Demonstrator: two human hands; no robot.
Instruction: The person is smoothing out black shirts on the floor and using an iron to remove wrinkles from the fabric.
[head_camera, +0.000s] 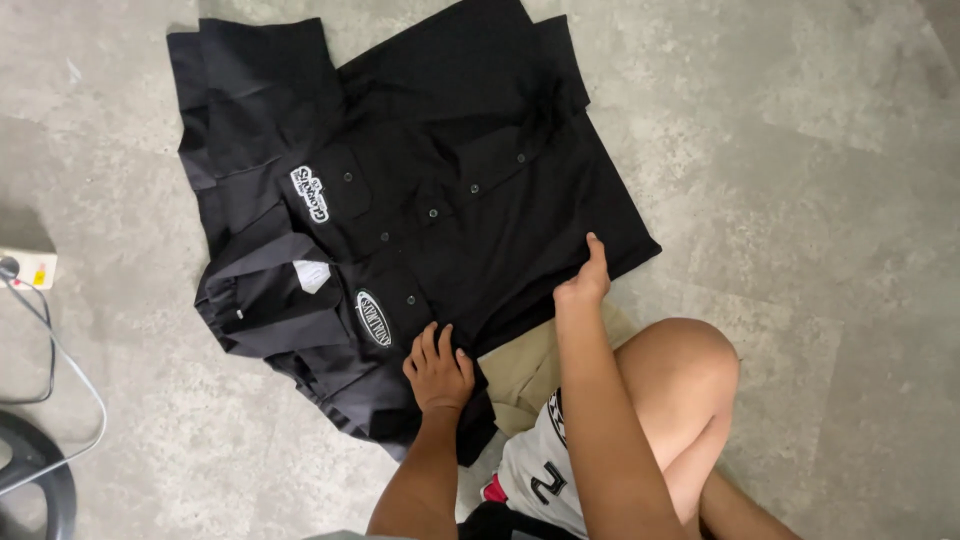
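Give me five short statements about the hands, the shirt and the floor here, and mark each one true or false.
1. The black shirt lies spread on the floor. True.
2. The left hand holds a cable. False: it presses flat on the shirt.
3. The right hand touches the shirt's edge. True.
4. The shirt is white. False: it is black with oval patches.
5. A grey cable lies at the far left. True.

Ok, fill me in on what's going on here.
A person sits on a grey concrete floor with a black button-up shirt spread out flat, front side up. The left hand presses flat on the shirt's near edge, and the right hand rests on its side hem. Neither hand has a grip on it.
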